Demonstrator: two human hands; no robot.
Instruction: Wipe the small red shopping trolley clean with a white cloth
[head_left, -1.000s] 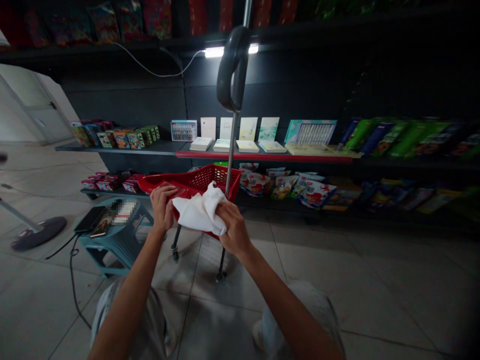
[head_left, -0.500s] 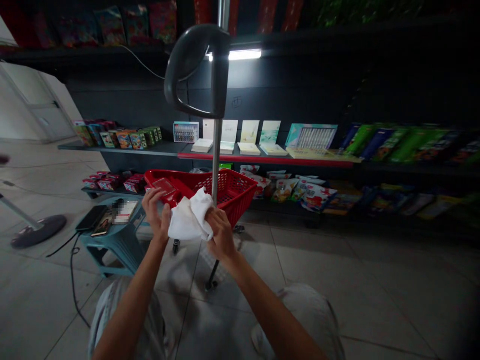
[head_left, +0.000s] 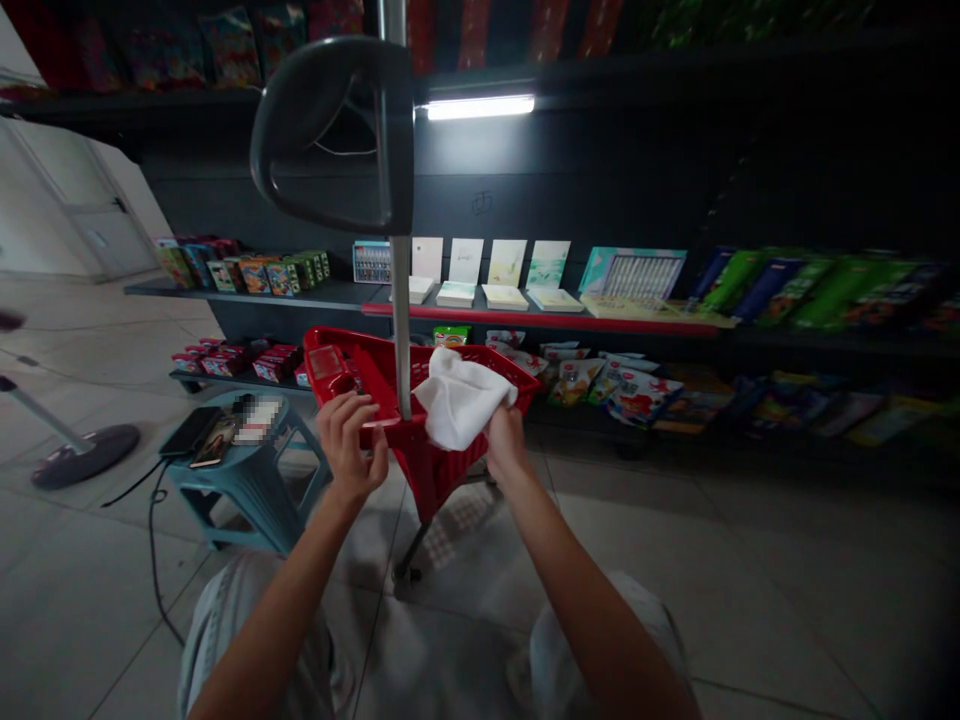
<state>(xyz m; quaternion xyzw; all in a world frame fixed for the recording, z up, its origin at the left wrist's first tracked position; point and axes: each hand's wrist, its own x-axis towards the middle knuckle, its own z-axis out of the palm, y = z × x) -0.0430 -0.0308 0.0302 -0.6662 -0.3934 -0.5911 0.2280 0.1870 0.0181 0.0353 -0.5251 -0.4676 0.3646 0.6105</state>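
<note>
White cloth [head_left: 459, 402], one, is bunched and pinched in the right hand [head_left: 506, 440] on the right rim of the one red basket [head_left: 435, 465]. The left hand [head_left: 351, 448] curls over the near rim. Half a second ago the cloth hung left of the single pole [head_left: 402, 330].

One basket [head_left: 439, 470], one cloth [head_left: 461, 402], one stool [head_left: 241, 482]

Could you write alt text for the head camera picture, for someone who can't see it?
A person's right hand holds a white cloth on a red shopping basket while the left hand touches its rim, before dark shop shelves.
</note>
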